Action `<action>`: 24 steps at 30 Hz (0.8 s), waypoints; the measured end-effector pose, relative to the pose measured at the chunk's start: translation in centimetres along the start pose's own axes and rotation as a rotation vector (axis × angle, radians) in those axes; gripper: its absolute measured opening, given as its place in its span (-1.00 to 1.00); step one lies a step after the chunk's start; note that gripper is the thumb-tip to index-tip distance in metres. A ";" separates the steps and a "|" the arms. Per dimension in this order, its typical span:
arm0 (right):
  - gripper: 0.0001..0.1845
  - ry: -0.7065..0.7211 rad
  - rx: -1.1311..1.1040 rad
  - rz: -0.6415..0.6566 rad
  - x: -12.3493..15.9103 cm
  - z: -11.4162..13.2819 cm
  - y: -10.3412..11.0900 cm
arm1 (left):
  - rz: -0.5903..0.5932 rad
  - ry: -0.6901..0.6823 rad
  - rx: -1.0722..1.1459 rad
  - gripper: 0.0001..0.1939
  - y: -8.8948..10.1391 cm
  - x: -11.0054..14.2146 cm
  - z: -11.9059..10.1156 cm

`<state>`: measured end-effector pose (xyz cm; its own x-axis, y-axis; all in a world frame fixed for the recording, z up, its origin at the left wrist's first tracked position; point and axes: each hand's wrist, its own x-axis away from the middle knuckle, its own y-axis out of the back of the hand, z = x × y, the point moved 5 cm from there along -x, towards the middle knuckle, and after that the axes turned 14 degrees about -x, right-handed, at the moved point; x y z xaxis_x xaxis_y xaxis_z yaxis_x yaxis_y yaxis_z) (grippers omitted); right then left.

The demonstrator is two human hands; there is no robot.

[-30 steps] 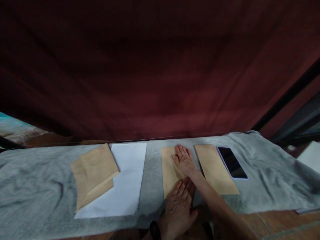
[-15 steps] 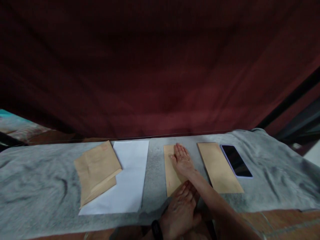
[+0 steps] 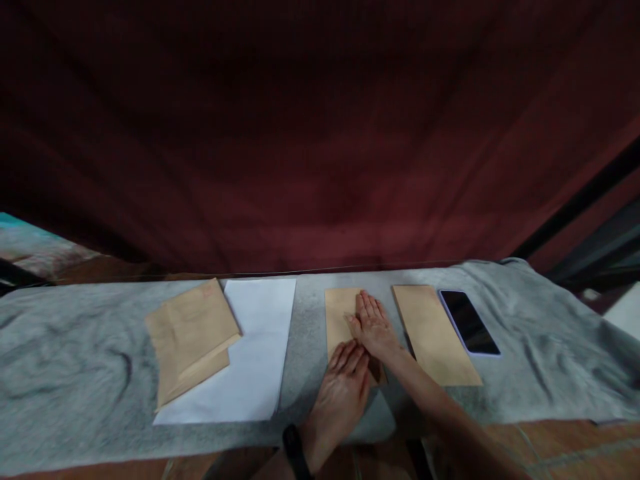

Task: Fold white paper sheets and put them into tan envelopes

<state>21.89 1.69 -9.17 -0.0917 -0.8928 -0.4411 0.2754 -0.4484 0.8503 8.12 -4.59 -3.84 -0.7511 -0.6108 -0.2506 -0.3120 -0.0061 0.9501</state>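
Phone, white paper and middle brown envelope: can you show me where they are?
Phone (image 3: pixel 470 323): head view, middle of its dark screen.
White paper (image 3: pixel 259 357): head view, its uncovered middle.
Middle brown envelope (image 3: pixel 341 315): head view, its uncovered far-left part.

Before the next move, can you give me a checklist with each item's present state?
1. Right hand flat on the middle envelope: ok.
2. Left hand at the near part of that envelope: ok.
3. Phone off the right-hand envelope: ok, it lies beside it.
4. White paper fully uncovered: not ok, folded brown paper overlaps it.
5. Middle envelope sealed: cannot tell, the hands cover part of it.
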 end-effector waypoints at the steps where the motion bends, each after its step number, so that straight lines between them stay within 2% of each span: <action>1: -0.33 0.011 0.000 0.006 0.2 -0.1 0.2 | 0.000 0.005 -0.010 -0.63 -0.2 0.0 0.1; 7: -0.35 0.059 -0.025 0.105 1.4 -0.4 1.3 | -0.015 0.054 -0.134 -0.45 -1.9 0.2 0.8; 14: -0.39 0.049 -0.077 0.113 2.4 -0.2 2.2 | -0.026 0.064 -0.231 -0.33 -3.1 0.3 1.2; 20: -0.39 0.048 -0.095 0.141 3.3 0.4 3.2 | -0.114 0.148 -0.321 -0.32 -3.5 0.2 2.4; 24: -0.36 0.061 -0.103 0.156 4.2 1.0 3.4 | -0.101 0.152 -0.356 -0.33 -3.7 -0.6 3.3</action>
<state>21.43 -3.65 -7.90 0.0174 -0.9455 -0.3252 0.3788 -0.2948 0.8773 7.82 -1.58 -7.77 -0.6239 -0.7032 -0.3410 -0.1384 -0.3300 0.9338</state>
